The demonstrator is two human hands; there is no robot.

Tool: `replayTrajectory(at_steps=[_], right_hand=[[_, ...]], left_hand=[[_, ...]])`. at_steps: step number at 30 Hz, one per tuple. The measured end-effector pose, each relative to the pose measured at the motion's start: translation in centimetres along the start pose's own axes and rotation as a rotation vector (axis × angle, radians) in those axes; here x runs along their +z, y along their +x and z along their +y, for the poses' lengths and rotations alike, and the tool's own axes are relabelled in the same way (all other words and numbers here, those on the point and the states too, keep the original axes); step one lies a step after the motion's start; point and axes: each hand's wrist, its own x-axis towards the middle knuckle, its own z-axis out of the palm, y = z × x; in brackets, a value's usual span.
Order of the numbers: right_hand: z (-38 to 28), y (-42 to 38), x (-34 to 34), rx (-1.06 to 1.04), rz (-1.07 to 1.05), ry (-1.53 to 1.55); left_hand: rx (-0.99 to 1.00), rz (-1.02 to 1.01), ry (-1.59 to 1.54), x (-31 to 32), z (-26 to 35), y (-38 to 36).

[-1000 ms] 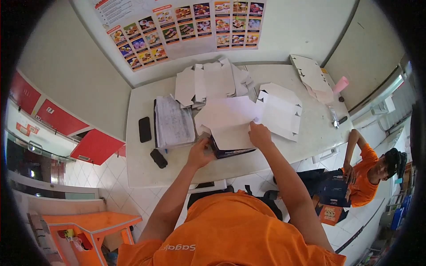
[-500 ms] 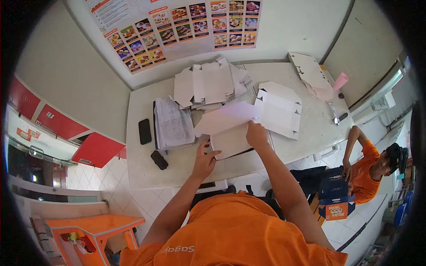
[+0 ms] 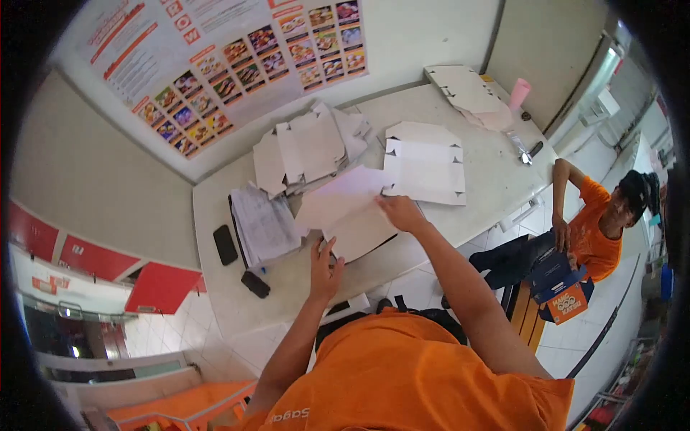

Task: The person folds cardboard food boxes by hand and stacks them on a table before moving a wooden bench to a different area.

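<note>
White carton (image 3: 365, 231) | my right hand (image 3: 401, 214) is pinching its edge, seemingly for steadiness | left hand (image 3: 325, 276) is splaying alongside, grasping nothing

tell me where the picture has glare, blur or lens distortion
Head view: strong wide-lens distortion, the frame rounding off to black at the corners; head view: a pale purplish bright patch on the cardboard by the right hand; head view: the small print on the wall poster too soft to read.
</note>
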Motion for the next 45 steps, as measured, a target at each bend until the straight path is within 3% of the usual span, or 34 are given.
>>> replayTrajectory(at_steps=[2,4,6,8,10,14,15,17,18,20,22,24,26,27,29,30,32,34,36,39,40,42,43,44,45], right_hand=[[2.0,-0.6,-3.0,0.104,0.125,-0.003],[5.0,-1.6,-5.1,0.216,0.234,0.000],[10.3,-1.2,-4.7,-0.303,0.540,-0.644],[12.8,0.2,-6.0,-0.258,0.452,-0.498],[12.5,0.6,-9.1,-0.049,-0.020,-0.258],[15.6,1.9,-9.9,-0.133,-0.028,-0.146],[15.6,1.9,-9.9,-0.069,0.186,-0.107],[14.2,2.0,-11.5,-0.019,0.604,0.000],[11.9,0.9,-13.4,-0.024,0.613,-0.002],[5.1,-3.9,-19.2,-0.038,0.940,0.063],[0.4,-10.1,-23.2,-0.224,0.779,-0.021],[-2.6,-16.1,-25.1,-0.392,0.394,-0.153],[-6.5,-21.6,-26.2,-0.400,0.183,-0.132],[-6.9,-22.8,-25.7,-0.457,0.259,-0.124],[-6.7,-25.1,-24.0,-0.450,0.502,-0.185],[-6.9,-25.5,-22.6,-0.436,0.527,-0.207],[-8.0,-25.6,-18.7,-0.247,1.190,-0.282],[-7.3,-26.1,-13.5,-0.293,0.707,-0.246],[-9.5,-26.6,-11.1,-0.547,0.633,-0.111],[-8.0,-26.0,-9.0,-0.579,0.678,-0.062],[-7.6,-25.9,-9.0,-0.560,0.694,-0.104],[-7.3,-25.6,-9.2,-0.615,0.776,0.341],[-8.6,-26.0,-9.3,-0.535,0.862,0.613],[-10.5,-25.6,-8.5,-0.241,0.998,1.159],[-11.1,-25.8,-9.2,-0.103,0.965,1.319]], left_hand=[[-0.058,-0.072,-0.062,0.0,0.0,-0.1],[-0.023,0.062,-0.072,0.4,-0.1,-0.5],[-0.072,0.052,-0.079,0.1,-0.3,-0.9],[0.090,0.110,0.086,-0.8,-0.1,-0.7],[0.111,0.113,0.074,-1.2,0.4,-0.1],[0.141,0.083,0.123,-1.2,1.0,1.8],[0.162,0.080,0.121,-1.0,1.2,2.5],[0.328,0.114,0.161,-1.3,3.4,3.7],[0.337,0.119,0.161,-1.5,4.4,4.2],[0.425,0.113,0.116,-1.6,6.7,5.4],[0.468,0.150,0.090,-1.8,11.7,7.2],[0.494,0.171,0.061,-2.8,17.2,8.5],[0.625,-0.006,0.265,-3.5,21.4,10.2],[0.648,-0.003,0.246,-3.2,21.1,10.7],[0.900,-0.429,-0.010,-2.1,20.1,11.4],[0.933,-0.432,-0.025,-1.6,21.1,11.0],[0.080,-0.591,-0.241,-0.9,23.3,9.1],[0.054,-0.534,-0.361,1.4,23.6,8.6],[0.009,-0.478,-0.468,2.9,22.9,8.1],[-0.365,-0.387,-0.936,4.9,23.1,7.8],[-0.564,-0.448,-1.068,4.6,23.6,8.4],[-0.534,-0.563,-1.217,3.7,26.0,9.5],[-0.541,-0.594,-1.221,4.1,26.5,9.5],[-0.575,-0.543,-1.333,4.1,26.8,9.3],[-0.610,-0.480,-1.439,3.9,26.8,8.9]])
